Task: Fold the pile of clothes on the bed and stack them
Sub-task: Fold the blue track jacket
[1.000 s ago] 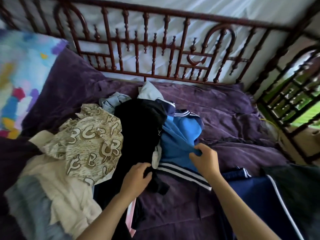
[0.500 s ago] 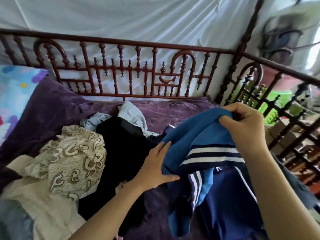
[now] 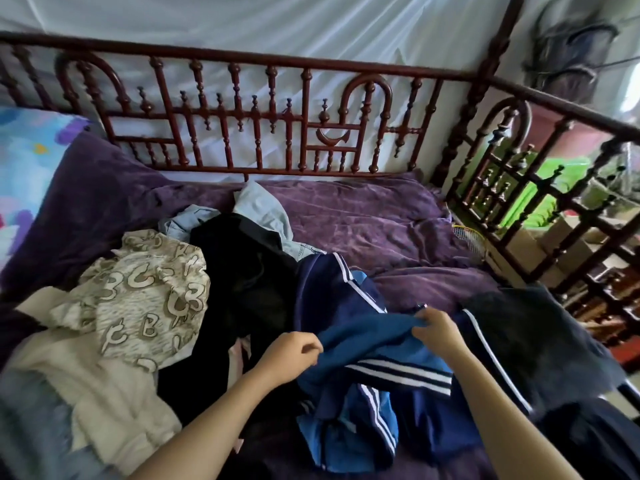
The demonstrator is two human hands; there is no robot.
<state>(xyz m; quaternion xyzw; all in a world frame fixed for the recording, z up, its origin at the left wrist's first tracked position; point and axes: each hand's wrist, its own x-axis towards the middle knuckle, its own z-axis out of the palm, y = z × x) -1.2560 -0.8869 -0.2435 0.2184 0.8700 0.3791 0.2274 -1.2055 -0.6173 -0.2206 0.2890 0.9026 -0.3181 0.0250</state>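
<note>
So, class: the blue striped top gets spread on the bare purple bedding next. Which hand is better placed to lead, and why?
Probably the right hand: it pinches the blue striped top on the side nearest the purple bedding. The left hand holds the other end beside the black garment.

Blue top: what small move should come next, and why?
Probably draw both hands apart and lift, to open it out flat. The left hand and right hand pinch the blue top by one edge, and the rest lies bunched below.

I have both forearms reaching forward, my left hand and right hand each pinching the blue top.
</note>
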